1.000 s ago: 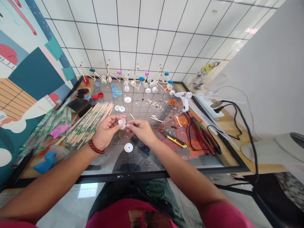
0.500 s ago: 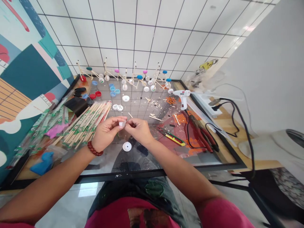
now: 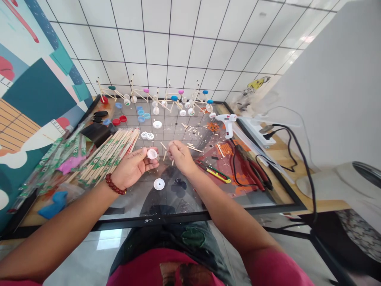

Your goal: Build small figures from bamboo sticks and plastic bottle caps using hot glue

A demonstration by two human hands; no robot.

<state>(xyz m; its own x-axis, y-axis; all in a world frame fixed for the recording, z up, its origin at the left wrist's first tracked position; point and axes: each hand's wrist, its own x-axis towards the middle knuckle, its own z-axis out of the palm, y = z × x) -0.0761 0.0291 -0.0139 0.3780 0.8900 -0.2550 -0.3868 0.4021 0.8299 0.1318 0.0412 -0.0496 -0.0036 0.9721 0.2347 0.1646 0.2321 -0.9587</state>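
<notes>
Between the fingers and thumb of my left hand (image 3: 135,166) is a white bottle cap (image 3: 152,154), its hollow side facing up toward me. My right hand (image 3: 180,156) is a little to the right, apart from the cap, with its fingers pinched together. Whatever is in that pinch is hidden. Short wooden sticks (image 3: 164,155) lie beside its fingertips, and the end of another shows just under the hand. Nearer to me, a white cap with a dark centre hole (image 3: 159,184) rests on the glass tabletop (image 3: 131,206).
Chopsticks in printed wrappers (image 3: 110,157) are heaped at left. Small stick-and-cap bicycle models (image 3: 174,99) line the back. At right are a white glue gun (image 3: 228,124), yellow snips (image 3: 218,176), red-handled pliers (image 3: 256,171) and a power strip (image 3: 258,131). Blue caps (image 3: 141,113) sit behind.
My hands have parted. The right has moved away to the right from the cap, and the left has turned the cap so its hollow side shows.
</notes>
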